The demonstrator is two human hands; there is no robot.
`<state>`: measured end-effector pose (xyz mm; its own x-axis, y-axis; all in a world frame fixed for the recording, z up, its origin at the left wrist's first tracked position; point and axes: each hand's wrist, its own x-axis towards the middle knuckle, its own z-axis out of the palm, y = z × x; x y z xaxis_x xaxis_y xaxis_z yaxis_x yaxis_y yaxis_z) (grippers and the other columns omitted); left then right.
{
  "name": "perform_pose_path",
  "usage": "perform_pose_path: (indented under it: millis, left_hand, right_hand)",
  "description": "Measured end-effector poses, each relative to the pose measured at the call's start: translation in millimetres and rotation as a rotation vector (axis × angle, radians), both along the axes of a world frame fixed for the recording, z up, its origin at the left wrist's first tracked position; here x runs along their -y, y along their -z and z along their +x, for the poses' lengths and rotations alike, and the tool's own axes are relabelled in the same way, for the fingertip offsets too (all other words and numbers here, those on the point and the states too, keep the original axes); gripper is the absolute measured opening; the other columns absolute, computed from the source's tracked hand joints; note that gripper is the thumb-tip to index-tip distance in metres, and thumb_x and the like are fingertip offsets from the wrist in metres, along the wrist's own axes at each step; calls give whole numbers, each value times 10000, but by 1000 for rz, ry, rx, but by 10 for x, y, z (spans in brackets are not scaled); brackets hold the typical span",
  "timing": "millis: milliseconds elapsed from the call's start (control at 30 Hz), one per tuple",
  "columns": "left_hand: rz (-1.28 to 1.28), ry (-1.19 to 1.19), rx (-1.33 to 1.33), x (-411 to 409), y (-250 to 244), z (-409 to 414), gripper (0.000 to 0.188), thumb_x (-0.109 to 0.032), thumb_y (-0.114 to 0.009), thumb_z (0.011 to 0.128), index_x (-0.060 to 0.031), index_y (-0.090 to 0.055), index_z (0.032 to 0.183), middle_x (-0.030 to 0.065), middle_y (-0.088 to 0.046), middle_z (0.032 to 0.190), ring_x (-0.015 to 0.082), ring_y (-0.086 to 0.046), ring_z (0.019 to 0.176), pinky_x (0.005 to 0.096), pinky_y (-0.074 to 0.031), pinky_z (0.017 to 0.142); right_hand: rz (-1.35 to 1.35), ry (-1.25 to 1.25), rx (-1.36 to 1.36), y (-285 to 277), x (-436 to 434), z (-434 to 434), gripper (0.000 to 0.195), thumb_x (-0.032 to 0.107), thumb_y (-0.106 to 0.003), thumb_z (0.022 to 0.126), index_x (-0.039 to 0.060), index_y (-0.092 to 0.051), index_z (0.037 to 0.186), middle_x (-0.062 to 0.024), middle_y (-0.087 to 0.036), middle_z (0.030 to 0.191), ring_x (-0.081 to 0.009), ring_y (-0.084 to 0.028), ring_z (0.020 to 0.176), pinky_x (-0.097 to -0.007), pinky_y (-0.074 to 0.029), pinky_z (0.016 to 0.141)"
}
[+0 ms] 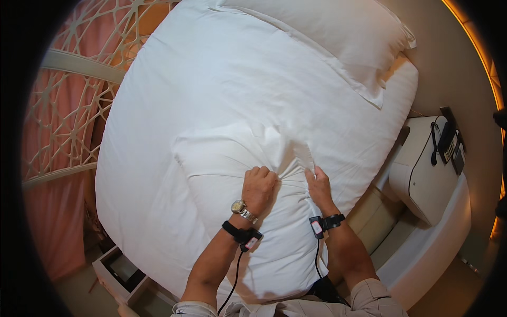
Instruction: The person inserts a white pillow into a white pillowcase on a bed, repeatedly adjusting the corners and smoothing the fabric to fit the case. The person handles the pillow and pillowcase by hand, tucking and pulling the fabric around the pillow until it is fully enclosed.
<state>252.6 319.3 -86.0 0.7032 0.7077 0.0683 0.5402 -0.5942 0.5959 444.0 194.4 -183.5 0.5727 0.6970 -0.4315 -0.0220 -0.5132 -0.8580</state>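
A white pillow in its pillowcase lies in front of me on the bed, its fabric creased between my hands. My left hand is closed in a fist on the gathered cloth near the pillowcase's open end. With thumb and fingers, my right hand pinches the hem at the right side, where the edge stands up in a fold. White bedding spreads under and beyond the pillow. The fingertips of my left hand are hidden in the cloth.
Another white pillow lies at the top right of the bed. On the right, a nightstand carries a black telephone. A lattice screen with pink curtains borders the left. An open-topped compartment stands at lower left.
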Motion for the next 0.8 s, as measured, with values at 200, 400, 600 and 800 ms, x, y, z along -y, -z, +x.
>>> perform_pose_path:
  millis: [200,400,600,800]
  left_hand:
    - [28,19,-57,37,123,-75,158,-133,-808,867,-108,-652,859,73,-632,909,311,-601,916,451,-459,846]
    - [21,20,-67,45,88,-120,141,-126,-792,883,-107,-652,870,75,-628,929,304,-597,941,448,-462,853]
    - [150,-201,2,166,-109,-512,101,-58,-749,904,-63,-650,924,124,-676,1040,340,-629,1018,475,-501,914]
    - [258,-613,-69,16,-216,-1710,229,-97,-739,955,-21,-706,1168,194,-704,1178,393,-658,1095,477,-531,983]
  right_hand:
    - [-188,-18,297,-272,-173,-10,355,323,-756,993,-5,-658,1086,-194,-705,833,-361,-706,835,-462,-547,764]
    - [17,-173,381,-519,-912,-117,352,323,-771,977,4,-655,1070,-253,-672,790,-451,-684,832,-491,-545,763]
    - [-133,-29,263,199,-476,95,373,359,-656,1021,-9,-667,965,-271,-706,888,-458,-662,839,-503,-518,786]
    - [-127,-74,232,485,-477,187,376,345,-689,1014,-19,-656,927,-224,-694,813,-346,-630,747,-462,-512,754]
